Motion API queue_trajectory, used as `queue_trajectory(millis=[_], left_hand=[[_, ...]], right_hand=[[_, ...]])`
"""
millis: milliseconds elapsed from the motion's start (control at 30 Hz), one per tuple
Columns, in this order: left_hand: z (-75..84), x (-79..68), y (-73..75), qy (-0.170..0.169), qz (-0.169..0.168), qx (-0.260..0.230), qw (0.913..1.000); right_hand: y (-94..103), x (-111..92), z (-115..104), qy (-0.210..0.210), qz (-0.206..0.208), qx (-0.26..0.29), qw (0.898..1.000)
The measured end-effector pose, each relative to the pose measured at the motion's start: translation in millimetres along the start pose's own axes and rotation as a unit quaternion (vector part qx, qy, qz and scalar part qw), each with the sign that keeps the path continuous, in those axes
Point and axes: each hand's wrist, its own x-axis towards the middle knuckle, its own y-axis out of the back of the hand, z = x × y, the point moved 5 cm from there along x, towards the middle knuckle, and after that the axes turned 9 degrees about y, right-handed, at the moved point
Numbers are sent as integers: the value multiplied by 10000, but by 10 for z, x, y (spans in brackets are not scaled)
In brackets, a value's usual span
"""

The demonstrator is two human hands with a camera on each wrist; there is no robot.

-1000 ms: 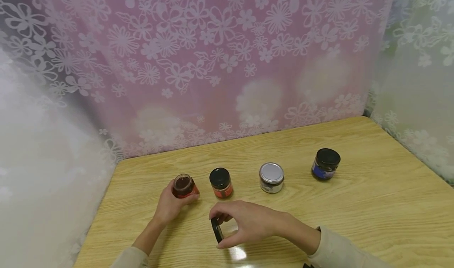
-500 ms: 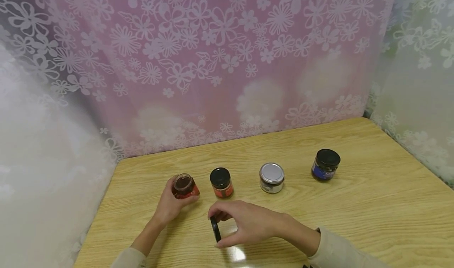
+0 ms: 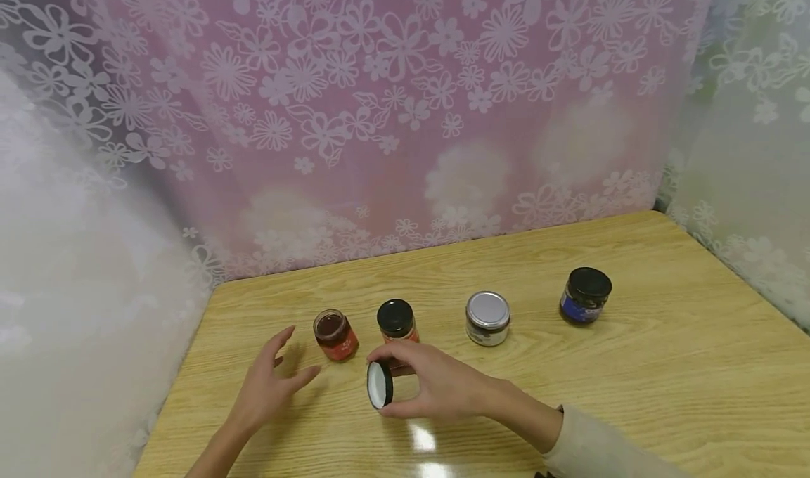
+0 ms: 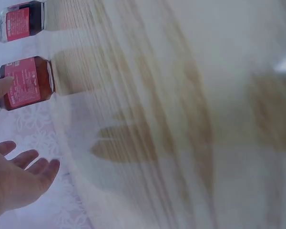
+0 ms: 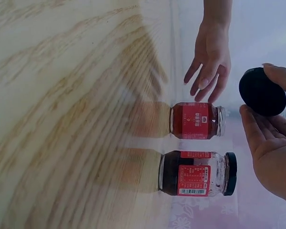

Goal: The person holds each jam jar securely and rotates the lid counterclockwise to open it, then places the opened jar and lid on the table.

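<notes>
An uncovered glass jar with a red label and dark red contents stands upright at the left of the row. Beside it, apart from the glass, my left hand spreads its fingers and holds nothing. My right hand pinches a black jar lid by its edge, its white inside facing left in the head view. In the right wrist view the lid shows its black top. Just behind the right hand stands a second red-labelled jar with a black lid on, partly hidden by that hand.
Further right on the wooden table stand a jar with a silver lid and a blue-labelled jar with a black lid. A pink flowered curtain hangs behind the table's back edge.
My left hand has let go of the open jar and drawn back to the left and nearer. The right hand has lifted slightly and turned the lid so its white inside shows.
</notes>
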Motion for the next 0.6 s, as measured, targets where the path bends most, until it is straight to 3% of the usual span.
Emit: queue_trajectory(millis=[200, 467, 600], left_hand=[[27, -76, 160, -385, 447, 1218, 9908], [94, -191, 258, -1233, 935, 2141, 9645], [102, -248, 228, -1638, 1115, 2600, 9450]], right_hand=[[-22, 43, 61, -216, 76, 89, 9997], [-115, 136, 187, -302, 107, 431, 9986], [-172, 182, 245, -367, 26, 539, 9979]])
